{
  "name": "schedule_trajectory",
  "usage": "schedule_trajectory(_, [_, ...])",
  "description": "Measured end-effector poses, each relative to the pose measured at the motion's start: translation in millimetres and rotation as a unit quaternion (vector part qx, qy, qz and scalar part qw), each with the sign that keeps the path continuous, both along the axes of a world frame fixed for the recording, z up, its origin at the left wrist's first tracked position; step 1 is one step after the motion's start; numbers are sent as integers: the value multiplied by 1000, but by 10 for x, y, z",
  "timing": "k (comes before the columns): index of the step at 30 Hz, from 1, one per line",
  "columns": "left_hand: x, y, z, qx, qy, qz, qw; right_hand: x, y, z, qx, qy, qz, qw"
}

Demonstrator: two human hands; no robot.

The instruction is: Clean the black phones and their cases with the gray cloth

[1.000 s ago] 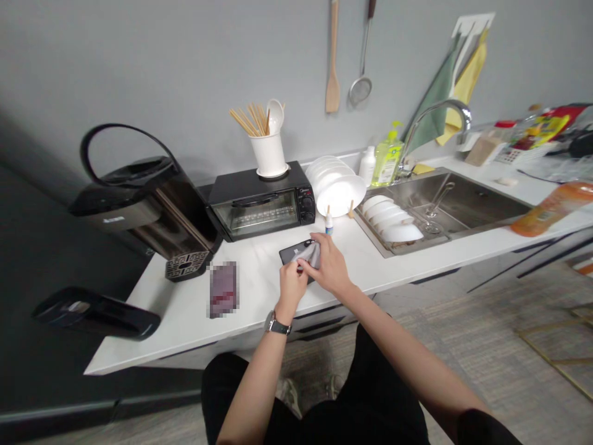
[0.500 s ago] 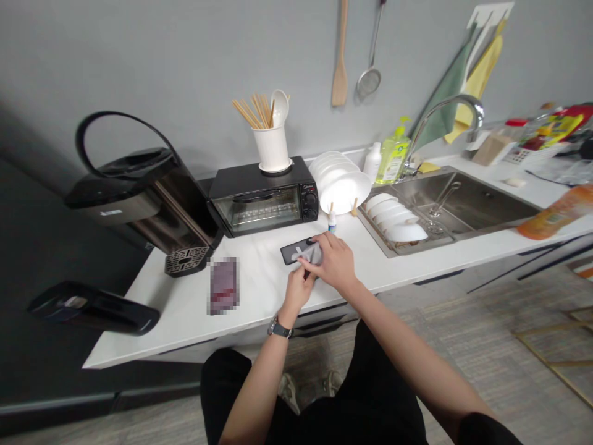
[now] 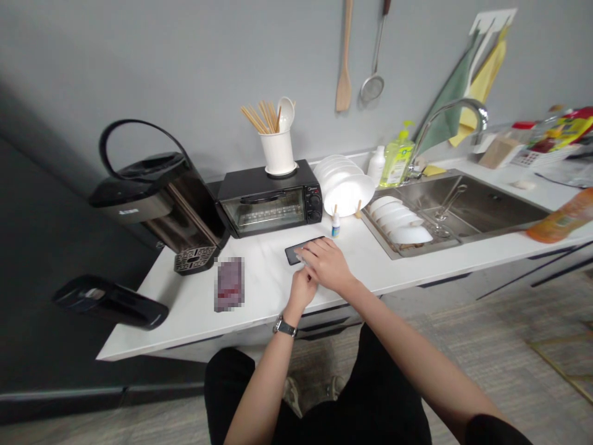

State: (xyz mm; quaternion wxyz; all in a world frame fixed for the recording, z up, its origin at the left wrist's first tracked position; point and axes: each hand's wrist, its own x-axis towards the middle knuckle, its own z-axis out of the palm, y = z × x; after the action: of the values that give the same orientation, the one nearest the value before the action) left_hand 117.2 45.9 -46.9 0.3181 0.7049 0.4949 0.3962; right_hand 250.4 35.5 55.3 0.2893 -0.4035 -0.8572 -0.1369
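Observation:
A dark flat phone-like object (image 3: 293, 254) lies on the white counter, partly covered by my hands. My right hand (image 3: 327, 264) rests over it with fingers close together, a bit of grey cloth (image 3: 302, 257) showing under the fingertips. My left hand (image 3: 303, 289), with a watch on the wrist, is curled at the near edge of the object, touching my right hand; its fingertips are hidden. Just behind the hands stands a small white and blue bottle (image 3: 335, 225). A blurred-out purplish item (image 3: 230, 284) lies to the left.
Behind are a toaster oven (image 3: 273, 207), a utensil holder (image 3: 278, 151) and white plates (image 3: 348, 193). A water dispenser (image 3: 185, 198) stands left. To the right are the sink (image 3: 491, 213) with bowls (image 3: 407, 232) and an orange bottle (image 3: 563, 216).
My right hand has flattened down over the dark object, and less of the grey cloth shows. The small bottle is now fully visible. The whole view has shifted slightly.

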Motion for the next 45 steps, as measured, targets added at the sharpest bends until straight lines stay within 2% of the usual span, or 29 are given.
schedule_trajectory(2, [15, -9, 25, 4, -12, -2, 1000, 65, 12, -14, -18, 44, -62, 997])
schedule_trajectory(5, [31, -14, 47, 14, -29, -3, 999, 114, 13, -16, -59, 107, -178, 976])
schedule_trajectory(7, [33, -8, 38, 19, -33, -4, 999, 99, -8, -2, -66, 110, -209, 969])
schedule_trajectory(9, [27, 3, 12, 24, -31, -5, 999, 52, -43, 25, -49, 94, -201, 974])
schedule_trajectory(12, [10, 24, -36, 30, -21, -8, 999, -44, -83, 60, -15, 55, -152, 987])
schedule_trajectory(17, [-2, 32, -70, 46, -9, -9, 999, -84, -44, 23, 10, -41, 14, 999])
schedule_trajectory(19, [6, 21, -60, 49, -11, -9, 999, -39, -18, -15, 16, -48, 50, 997])
schedule_trajectory(21, [18, 6, -39, 49, -17, -7, 999, 21, 1, -51, 18, -7, 24, 1000])
schedule_trajectory(25, [36, -11, 15, 52, -38, 0, 998, 111, 20, -102, -37, 138, -130, 981])
schedule_trajectory(27, [39, -11, 29, 53, -47, -2, 997, 117, 16, -108, -59, 158, -183, 969])
schedule_trajectory(29, [40, -6, 29, 52, -44, -3, 998, 87, 1, -91, -42, 137, -186, 972])
schedule_trajectory(31, [39, -1, 19, 51, -32, -1, 998, 25, -18, -55, -4, 97, -158, 983])
schedule_trajectory(34, [29, 0, 2, 53, -17, 0, 998, -94, -31, 9, 31, 10, -89, 996])
schedule_trajectory(38, [14, -12, -1, 53, -15, 2, 999, -164, -4, 46, 22, -73, -5, 997])
schedule_trajectory(41, [20, -14, 8, 49, -24, 8, 999, -109, 37, 43, 16, -29, -34, 999])
schedule_trajectory(45, [42, -7, 27, 44, -38, 20, 998, 9, 75, 78, -34, 57, -152, 986])
